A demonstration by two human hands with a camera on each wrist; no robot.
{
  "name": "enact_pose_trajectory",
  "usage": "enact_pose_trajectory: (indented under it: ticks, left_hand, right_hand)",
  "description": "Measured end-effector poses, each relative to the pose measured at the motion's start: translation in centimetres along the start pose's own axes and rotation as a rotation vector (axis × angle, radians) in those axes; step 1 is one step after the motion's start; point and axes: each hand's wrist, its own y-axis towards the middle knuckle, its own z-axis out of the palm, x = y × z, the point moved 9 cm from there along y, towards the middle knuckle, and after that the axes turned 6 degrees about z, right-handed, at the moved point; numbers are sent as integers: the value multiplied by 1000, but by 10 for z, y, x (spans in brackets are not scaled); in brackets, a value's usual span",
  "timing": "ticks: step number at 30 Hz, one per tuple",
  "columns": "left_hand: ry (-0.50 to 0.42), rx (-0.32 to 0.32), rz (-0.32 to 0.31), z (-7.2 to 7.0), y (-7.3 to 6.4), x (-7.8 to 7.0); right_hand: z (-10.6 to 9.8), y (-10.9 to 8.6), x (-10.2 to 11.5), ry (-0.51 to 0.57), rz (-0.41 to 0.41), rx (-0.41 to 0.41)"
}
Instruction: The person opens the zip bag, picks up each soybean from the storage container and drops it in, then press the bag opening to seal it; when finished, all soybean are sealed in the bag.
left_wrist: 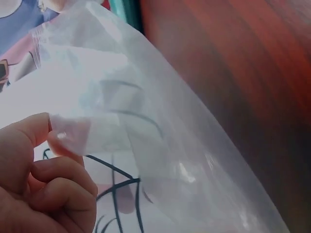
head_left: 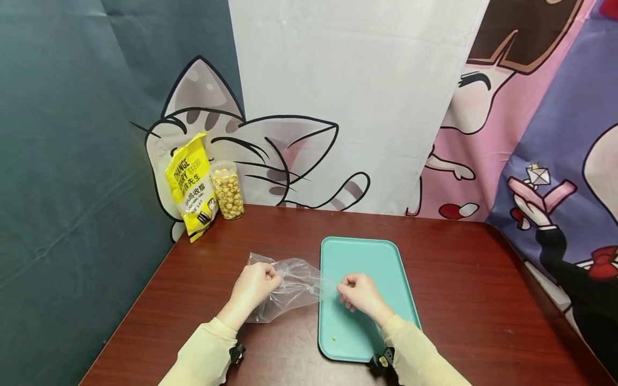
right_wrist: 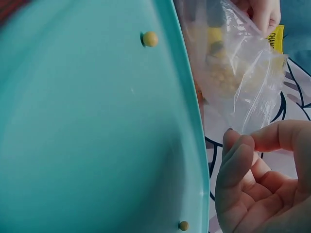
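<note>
Held the clear bag [head_left: 296, 279] over the bench [head_left: 463, 279], mostly left of the tray [head_left: 367, 257], with one end reaching across its left rim. Pinched one side between thumb and forefinger of the left hand [head_left: 256, 283] and the right end likewise with the right hand [head_left: 361, 295], apparently to stretch the flimsy plastic out of its folds. Could not make out any contact between bag and bench. Had the tray lying flat, with a raised rim likely to stop small balls [right_wrist: 150, 39] rolling off. Had a filled jar [head_left: 228, 194] standing upright farther off, beside a yellow pack [head_left: 191, 187] tilted towards the backdrop [head_left: 357, 96], probably for support.
</note>
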Motion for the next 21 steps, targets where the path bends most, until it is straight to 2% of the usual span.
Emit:
enact_pose_trajectory:
  ticks: [7,16,18,21]
  left_hand:
    - [19,-77,82,-10,-2,-25]
    - [40,-73,130,-1,-12,-47]
    - [40,-86,141,0,-14,-51]
    - [38,-117,192,0,-16,-58]
  right_hand:
    - [8,-8,12,27,-40,45]
    - [17,-15,25,96,-72,104]
    - [19,-16,27,93,-82,106]
    - [19,-17,30,96,-91,107]
